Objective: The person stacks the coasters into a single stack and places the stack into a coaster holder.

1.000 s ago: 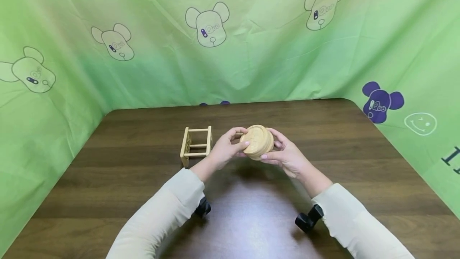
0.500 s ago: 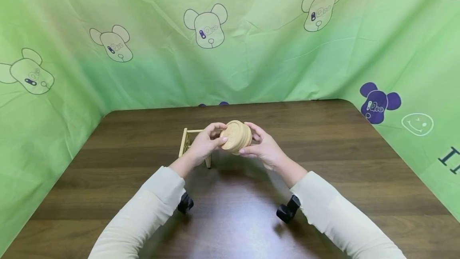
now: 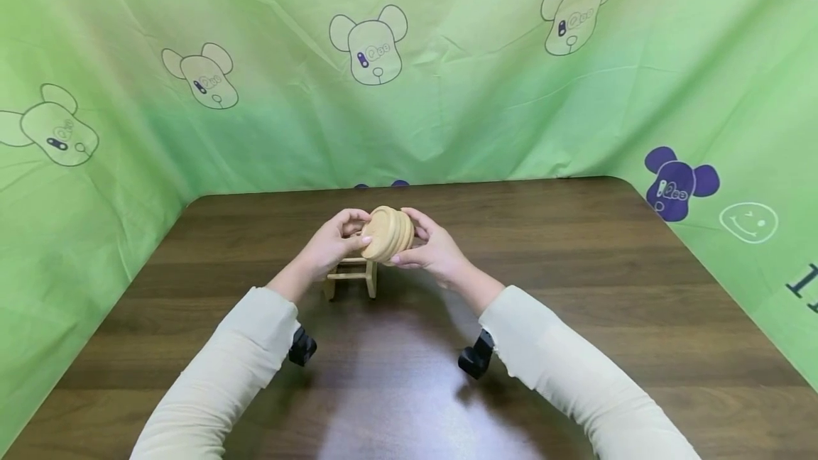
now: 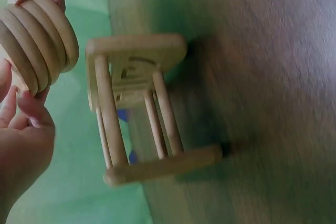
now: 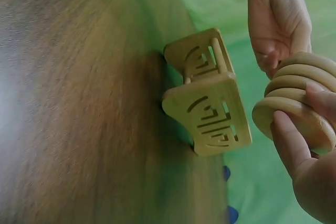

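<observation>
A stack of several round wooden coasters (image 3: 388, 234) is held up in front of me, tilted on edge, with its left face turned partly toward the head camera. My left hand (image 3: 324, 245) grips its left side, thumb on the face and fingers behind. On the other side my right hand (image 3: 441, 250) pinches the stack between thumb and fingers. Just below stands the wooden coaster rack (image 3: 353, 275), partly covered by the left hand and coasters in the head view. Its cut-out end panels (image 5: 212, 114) and round connecting bars (image 4: 113, 114) show in the wrist views.
The rack stands on a dark brown wooden table (image 3: 575, 268). A green cloth (image 3: 447, 91) printed with bear heads hangs behind the table and along its sides. Black wrist cameras (image 3: 476, 355) hang under both pale sleeves (image 3: 569, 368).
Both hands have carried the coaster stack left and slightly up, from right of the rack to above it. The stack has turned more edge-on. The rack has stayed put.
</observation>
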Demonstrator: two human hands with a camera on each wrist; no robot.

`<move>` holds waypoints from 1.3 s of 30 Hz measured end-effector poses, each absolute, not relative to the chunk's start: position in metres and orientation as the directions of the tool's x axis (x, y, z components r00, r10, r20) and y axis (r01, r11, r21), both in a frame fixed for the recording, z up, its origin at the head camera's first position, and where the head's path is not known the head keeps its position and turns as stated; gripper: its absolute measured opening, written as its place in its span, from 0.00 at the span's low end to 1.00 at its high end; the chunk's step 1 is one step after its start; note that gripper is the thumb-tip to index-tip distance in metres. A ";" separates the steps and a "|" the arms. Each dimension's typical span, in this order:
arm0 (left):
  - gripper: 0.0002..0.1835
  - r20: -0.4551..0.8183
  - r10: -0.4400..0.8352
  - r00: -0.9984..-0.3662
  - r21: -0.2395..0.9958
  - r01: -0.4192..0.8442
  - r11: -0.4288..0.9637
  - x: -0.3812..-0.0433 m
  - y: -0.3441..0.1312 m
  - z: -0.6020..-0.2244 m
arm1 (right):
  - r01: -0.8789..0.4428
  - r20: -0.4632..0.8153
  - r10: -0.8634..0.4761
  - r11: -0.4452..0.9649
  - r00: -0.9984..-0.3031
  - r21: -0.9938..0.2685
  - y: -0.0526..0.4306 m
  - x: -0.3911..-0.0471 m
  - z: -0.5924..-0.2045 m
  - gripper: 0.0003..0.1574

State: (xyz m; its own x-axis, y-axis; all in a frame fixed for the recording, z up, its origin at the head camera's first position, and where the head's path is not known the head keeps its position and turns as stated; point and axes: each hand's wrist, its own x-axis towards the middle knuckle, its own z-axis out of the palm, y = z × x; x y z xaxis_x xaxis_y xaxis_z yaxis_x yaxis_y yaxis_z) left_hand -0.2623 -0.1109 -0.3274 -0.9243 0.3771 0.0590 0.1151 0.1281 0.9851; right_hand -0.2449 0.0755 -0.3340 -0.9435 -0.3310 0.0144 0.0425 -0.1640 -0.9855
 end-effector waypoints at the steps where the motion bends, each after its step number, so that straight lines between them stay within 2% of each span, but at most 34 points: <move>1: 0.19 0.054 0.378 -0.924 0.986 0.110 0.127 -0.263 -0.113 -0.327 | 0.041 0.015 -0.332 -0.161 -0.943 -0.986 0.073 -0.246 -0.334 0.53; 9: 0.19 0.064 0.417 -0.907 0.979 0.139 0.151 -0.265 -0.134 -0.328 | 0.009 0.031 -0.336 -0.116 -0.941 -0.993 0.052 -0.253 -0.334 0.55; 14: 0.19 0.068 0.412 -0.909 0.971 0.155 0.181 -0.267 -0.145 -0.329 | -0.043 0.054 -0.314 -0.041 -0.948 -0.998 0.039 -0.257 -0.336 0.54; 22: 0.17 0.077 0.449 -0.890 0.965 0.179 0.189 -0.270 -0.158 -0.342 | -0.174 0.117 -0.284 0.186 -0.952 -0.967 0.028 -0.255 -0.336 0.52; 29: 0.16 0.064 0.469 -0.881 0.964 0.176 0.199 -0.273 -0.164 -0.351 | -0.235 0.146 -0.268 0.342 -0.952 -0.910 0.023 -0.259 -0.348 0.51; 39: 0.16 0.070 0.483 -0.873 0.898 0.266 0.351 -0.277 -0.171 -0.359 | -0.281 0.177 -0.261 0.444 -0.949 -0.851 0.016 -0.257 -0.358 0.46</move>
